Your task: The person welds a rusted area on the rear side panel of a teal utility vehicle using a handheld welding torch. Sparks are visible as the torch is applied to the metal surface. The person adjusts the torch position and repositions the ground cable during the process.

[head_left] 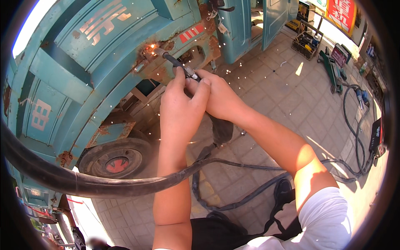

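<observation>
Both of my hands close on a black welding torch (171,59) with a bent neck. My left hand (181,102) grips it from the left, its index finger stretched along the neck. From the right, my right hand (222,96) wraps round the handle, whose dark lower end shows beneath it. At the rusted, torn edge of a teal truck body (112,79), the torch's tip meets a bright orange glow (153,46), and white sparks fly outward. The fingers hide most of the handle.
A thick black hose (112,186) crosses in front, over my left forearm. The torch cable (250,196) loops over the paving. Below the truck body sits a wheel (114,162). Far right are a tool box (307,43), a green floor jack (330,71) and more cables.
</observation>
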The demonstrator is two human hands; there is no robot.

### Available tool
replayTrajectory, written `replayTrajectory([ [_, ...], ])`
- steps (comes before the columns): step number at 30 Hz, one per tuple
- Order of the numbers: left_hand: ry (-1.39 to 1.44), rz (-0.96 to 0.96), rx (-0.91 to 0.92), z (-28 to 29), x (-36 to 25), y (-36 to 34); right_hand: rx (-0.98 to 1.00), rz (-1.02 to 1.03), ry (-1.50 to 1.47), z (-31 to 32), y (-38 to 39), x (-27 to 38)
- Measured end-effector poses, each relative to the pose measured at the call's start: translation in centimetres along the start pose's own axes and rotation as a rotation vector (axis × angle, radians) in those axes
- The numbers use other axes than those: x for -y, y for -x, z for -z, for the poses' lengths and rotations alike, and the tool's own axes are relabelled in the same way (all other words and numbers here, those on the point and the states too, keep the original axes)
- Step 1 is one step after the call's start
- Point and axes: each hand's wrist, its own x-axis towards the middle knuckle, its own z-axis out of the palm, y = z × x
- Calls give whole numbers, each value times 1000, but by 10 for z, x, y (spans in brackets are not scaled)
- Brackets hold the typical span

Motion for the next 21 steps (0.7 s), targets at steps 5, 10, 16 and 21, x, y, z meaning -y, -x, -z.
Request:
replayTrajectory([
  [5,-13,-41,-64,-4,9,0,-6,-10,2,-1,2,5],
  [10,-2,-16,-50,-3,3,0,-22,17,-7,-2,0,3],
  [16,31,6,-48,0,-3,0,-29,26,-6,-4,-2,4],
  [21,24,-4,-69,-2,7,-2,-38,48,-7,-6,-3,4],
])
